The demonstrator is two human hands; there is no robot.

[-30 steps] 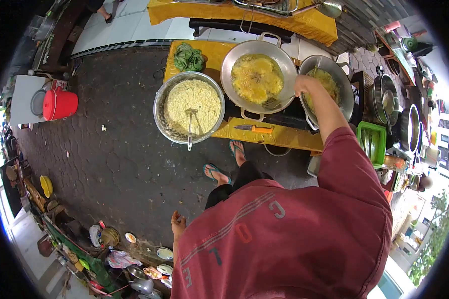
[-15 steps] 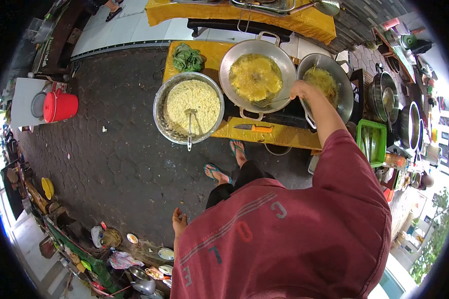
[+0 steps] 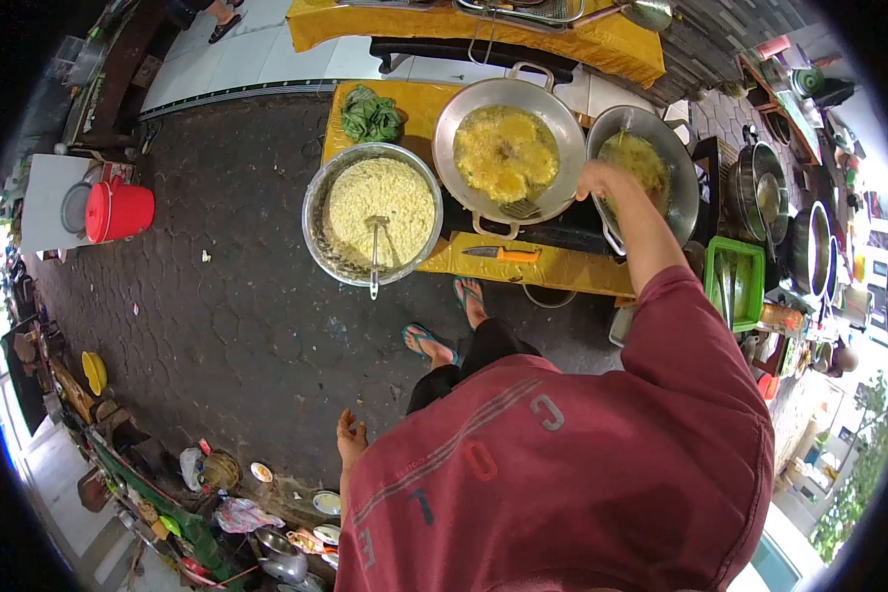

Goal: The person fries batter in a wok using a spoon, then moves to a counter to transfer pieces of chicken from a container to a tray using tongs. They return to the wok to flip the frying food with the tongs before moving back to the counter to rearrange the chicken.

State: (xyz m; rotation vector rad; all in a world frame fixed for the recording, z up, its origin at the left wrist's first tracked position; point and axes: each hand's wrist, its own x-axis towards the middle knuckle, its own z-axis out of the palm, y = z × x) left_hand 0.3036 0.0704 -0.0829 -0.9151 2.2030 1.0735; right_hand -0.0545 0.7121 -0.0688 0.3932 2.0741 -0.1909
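Observation:
My right hand [image 3: 602, 180] is closed round the handle of a slotted spatula [image 3: 520, 208], whose head rests at the near edge of the frying food [image 3: 503, 148] in the wide metal wok [image 3: 451, 128]. Yellow fritters bubble there in oil. Just beyond my hand on the right stands a second wok [image 3: 683, 202] with more frying food. My left hand [image 3: 351, 436] hangs low at my side, fingers loosely apart, with nothing in it. To the left of the woks sits a big metal bowl [image 3: 316, 222] of pale yellow batter, and a ladle [image 3: 375, 259] stands in it.
An orange-handled knife [image 3: 503, 254] lies on the yellow-covered table [image 3: 572, 273] near its front edge. Green leaves [image 3: 370, 114] lie behind the bowl. A green basket [image 3: 735, 281] stands right, a red bucket [image 3: 120, 209] far left. Another person's foot [image 3: 225, 28] shows at the top.
The spatula head has turned so its slots show more plainly, and it has shifted slightly at the wok's near side. The fritters have shifted a little. My left hand has moved slightly left.

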